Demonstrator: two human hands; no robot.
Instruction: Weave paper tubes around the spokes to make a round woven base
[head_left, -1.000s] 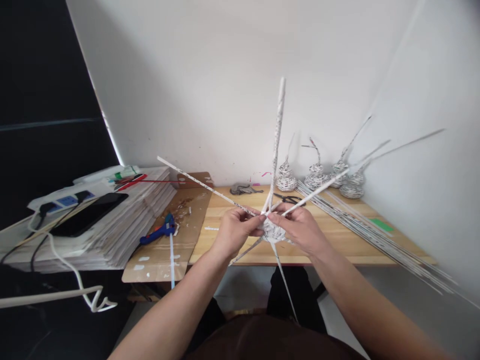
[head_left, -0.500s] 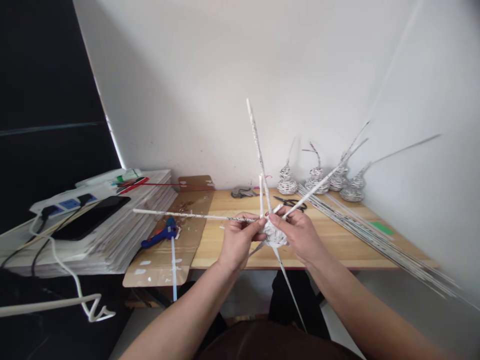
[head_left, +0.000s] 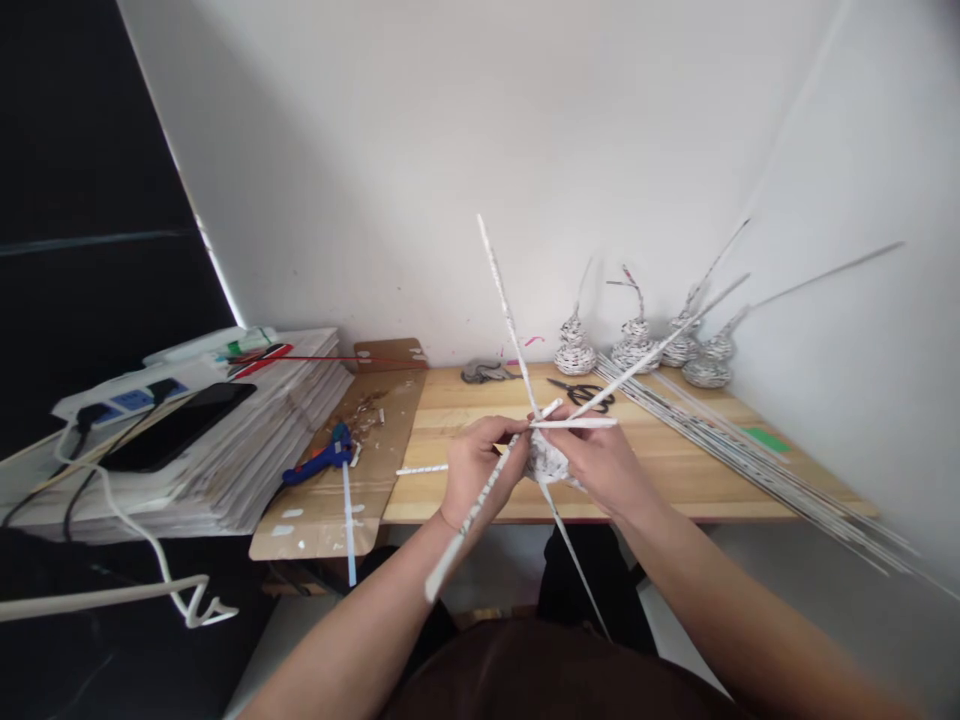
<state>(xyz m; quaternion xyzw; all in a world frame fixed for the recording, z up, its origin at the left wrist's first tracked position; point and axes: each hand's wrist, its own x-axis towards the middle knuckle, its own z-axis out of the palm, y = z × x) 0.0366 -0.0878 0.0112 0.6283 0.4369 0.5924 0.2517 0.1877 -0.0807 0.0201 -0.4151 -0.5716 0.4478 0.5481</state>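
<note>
Between my two hands sits a small round woven piece of rolled paper (head_left: 547, 460), with paper tubes sticking out of it in several directions. My left hand (head_left: 487, 465) is closed at its left side, fingers pinching a printed paper tube (head_left: 476, 512) that slants down over my left forearm. My right hand (head_left: 596, 460) grips the woven piece from the right, its thumb close to a short white tube (head_left: 577, 424) lying across the top. One long tube (head_left: 508, 315) rises up and left, another (head_left: 660, 345) up and right. The fingers hide part of the weave.
Several finished woven paper gourds (head_left: 575, 350) stand along the wall. Black scissors (head_left: 585, 395) and a grey cloth-like item (head_left: 486, 372) lie on the wooden table (head_left: 427, 400). Loose paper tubes (head_left: 720, 450) spread right. A blue glue gun (head_left: 322, 455) rests on cardboard, beside stacked paper (head_left: 292, 420).
The tube at my left hand has swung from pointing left to slanting down toward me. A short tube that stood upright now lies across the top, pointing right.
</note>
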